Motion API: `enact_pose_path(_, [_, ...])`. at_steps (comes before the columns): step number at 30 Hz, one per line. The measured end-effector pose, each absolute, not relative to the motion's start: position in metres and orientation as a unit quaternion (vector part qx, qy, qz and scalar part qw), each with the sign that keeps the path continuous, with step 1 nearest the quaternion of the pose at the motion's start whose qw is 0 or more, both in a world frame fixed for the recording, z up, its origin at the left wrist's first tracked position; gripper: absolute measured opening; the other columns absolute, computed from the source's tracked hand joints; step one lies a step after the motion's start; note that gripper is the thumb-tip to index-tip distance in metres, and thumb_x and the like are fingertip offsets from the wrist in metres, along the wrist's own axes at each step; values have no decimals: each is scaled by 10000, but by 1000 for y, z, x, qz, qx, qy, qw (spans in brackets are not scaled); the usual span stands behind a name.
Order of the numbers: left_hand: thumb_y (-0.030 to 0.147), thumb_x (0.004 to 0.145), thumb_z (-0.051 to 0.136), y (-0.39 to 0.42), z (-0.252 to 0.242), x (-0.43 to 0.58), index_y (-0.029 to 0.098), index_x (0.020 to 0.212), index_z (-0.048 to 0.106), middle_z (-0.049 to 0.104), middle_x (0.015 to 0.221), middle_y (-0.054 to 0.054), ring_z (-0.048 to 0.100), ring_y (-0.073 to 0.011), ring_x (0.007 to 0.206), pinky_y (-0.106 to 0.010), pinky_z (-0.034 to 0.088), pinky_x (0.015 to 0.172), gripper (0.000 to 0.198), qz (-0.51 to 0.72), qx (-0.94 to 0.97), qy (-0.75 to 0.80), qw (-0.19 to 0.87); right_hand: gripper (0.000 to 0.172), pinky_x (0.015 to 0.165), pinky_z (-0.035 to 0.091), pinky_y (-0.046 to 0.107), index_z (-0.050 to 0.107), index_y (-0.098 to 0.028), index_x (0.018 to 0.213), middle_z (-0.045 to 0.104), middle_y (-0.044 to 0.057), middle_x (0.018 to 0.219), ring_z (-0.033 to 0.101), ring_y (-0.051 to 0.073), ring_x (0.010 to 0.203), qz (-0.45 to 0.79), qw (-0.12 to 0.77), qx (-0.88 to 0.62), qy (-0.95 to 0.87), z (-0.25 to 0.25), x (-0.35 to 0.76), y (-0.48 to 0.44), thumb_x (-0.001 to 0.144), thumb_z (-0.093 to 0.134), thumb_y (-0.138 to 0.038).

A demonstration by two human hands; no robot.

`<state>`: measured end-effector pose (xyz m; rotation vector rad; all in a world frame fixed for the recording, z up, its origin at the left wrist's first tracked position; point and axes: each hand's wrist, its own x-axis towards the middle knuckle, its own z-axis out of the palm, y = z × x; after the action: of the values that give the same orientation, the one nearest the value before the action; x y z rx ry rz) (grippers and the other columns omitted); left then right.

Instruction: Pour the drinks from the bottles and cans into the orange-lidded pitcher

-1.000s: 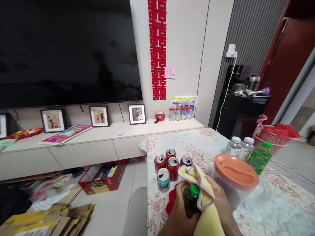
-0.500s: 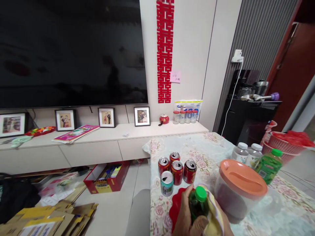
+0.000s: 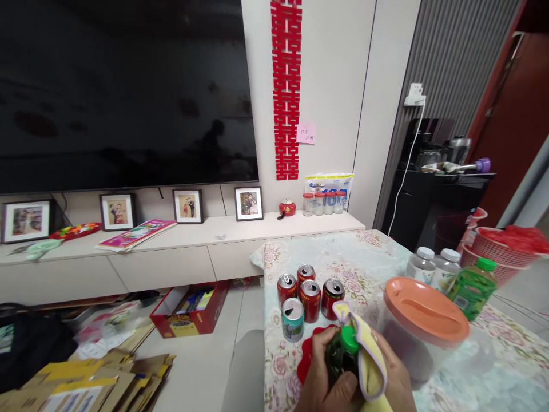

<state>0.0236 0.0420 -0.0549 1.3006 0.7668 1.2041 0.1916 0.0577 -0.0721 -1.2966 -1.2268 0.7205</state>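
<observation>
A dark green bottle with a green cap [image 3: 349, 339] is wrapped in the fingers of my left hand [image 3: 321, 380], near the table's front edge. My right hand [image 3: 397, 372] holds a yellow cloth with a purple edge [image 3: 372, 363] against the bottle's right side. Part of a red scalloped dish [image 3: 305, 357] shows behind my left hand. Just beyond stand several opened red cans [image 3: 309, 300] and a teal can [image 3: 293, 320]. Right of my hands is a clear tub with an orange lid [image 3: 426, 312].
Two clear bottles with white lids [image 3: 421, 266] and a green-capped green bottle [image 3: 474, 289] stand behind the tub, near pink baskets [image 3: 500, 249]. Framed photos [image 3: 249, 203] line the white cabinet [image 3: 240, 229]. Flattened cardboard [image 3: 86, 380] and a red box [image 3: 186, 309] lie on the floor.
The cloth has risen higher beside the cap, and my right hand has shifted up with it. My left hand still holds the bottle. The view has shifted slightly.
</observation>
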Motion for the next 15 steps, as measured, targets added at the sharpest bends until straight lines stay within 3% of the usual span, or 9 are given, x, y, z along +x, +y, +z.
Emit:
enact_pose_path(5, [825, 856, 658, 43, -65, 24, 192, 1480, 444, 555, 1576, -230, 508, -399, 1498, -542, 333, 1287, 914, 529, 566, 330, 540, 261, 748, 647, 354, 811, -284, 821, 819, 70, 876, 761, 302, 786, 337, 546, -508, -575, -76, 191, 58, 700, 870, -507])
enact_pose_path(9, [840, 864, 630, 42, -68, 28, 187, 1505, 440, 533, 1600, -228, 480, -399, 1522, -516, 326, 1299, 935, 527, 569, 357, 521, 298, 652, 634, 353, 765, -270, 821, 785, 56, 786, 723, 262, 679, 343, 549, -510, -566, -90, 182, 55, 819, 778, -568])
enact_pose_path(13, [856, 865, 604, 44, -70, 28, 191, 1491, 456, 597, 1508, -214, 563, -391, 1419, -507, 399, 1232, 925, 517, 585, 353, 516, 516, 719, 640, 357, 745, -234, 891, 778, 52, 814, 732, 205, 725, 316, 568, -524, -551, -105, 174, 57, 1005, 534, -691])
enact_pose_path(15, [873, 842, 615, 46, -72, 27, 185, 1539, 418, 569, 1523, -219, 534, -399, 1438, -509, 386, 1239, 1000, 518, 586, 357, 511, 565, 787, 648, 384, 755, -229, 972, 796, 67, 903, 755, 200, 810, 297, 575, -531, -547, -109, 175, 52, 1012, 503, -734])
